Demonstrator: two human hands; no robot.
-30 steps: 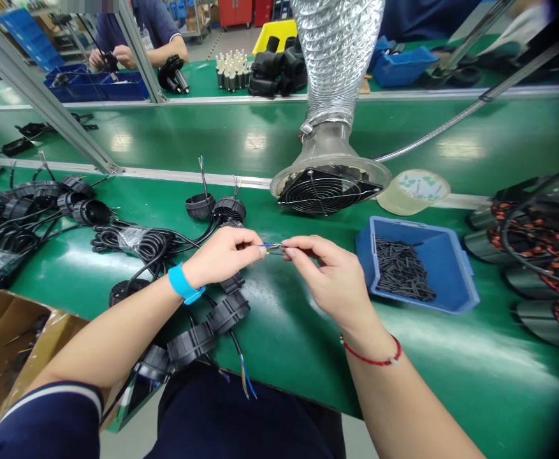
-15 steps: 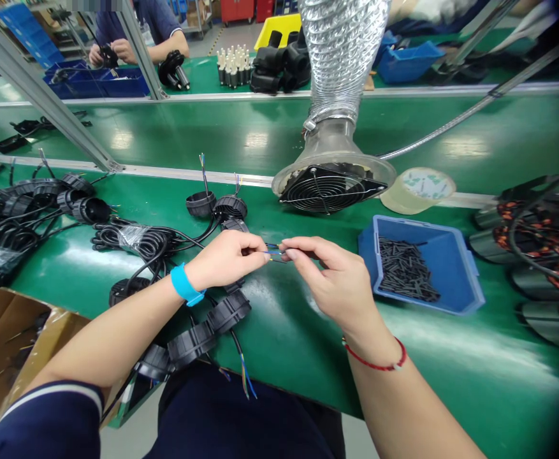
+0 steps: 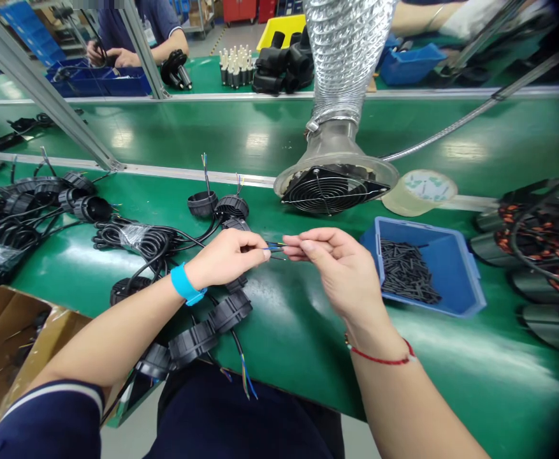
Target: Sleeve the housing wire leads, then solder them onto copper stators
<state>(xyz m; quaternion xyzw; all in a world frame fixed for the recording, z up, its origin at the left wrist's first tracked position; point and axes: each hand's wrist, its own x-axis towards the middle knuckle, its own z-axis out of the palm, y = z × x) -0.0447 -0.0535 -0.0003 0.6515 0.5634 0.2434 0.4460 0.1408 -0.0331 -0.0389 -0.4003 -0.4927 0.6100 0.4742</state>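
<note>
Left of the blue bin (image 3: 457, 271), the left hand (image 3: 229, 256) pinches wires (image 3: 274, 247); the right hand (image 3: 343, 264), fingers narrowed, meets them, hold unclear.

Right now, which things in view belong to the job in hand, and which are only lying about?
Probably in the job:
left hand, pinching wires
right hand, at their ends
black pieces in the near blue bin

Seemingly just lying about:
tape roll
carton
yellow bin

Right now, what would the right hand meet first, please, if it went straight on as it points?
The right hand would likely meet the thin wires first, then the left hand, though depth is unclear.
</note>
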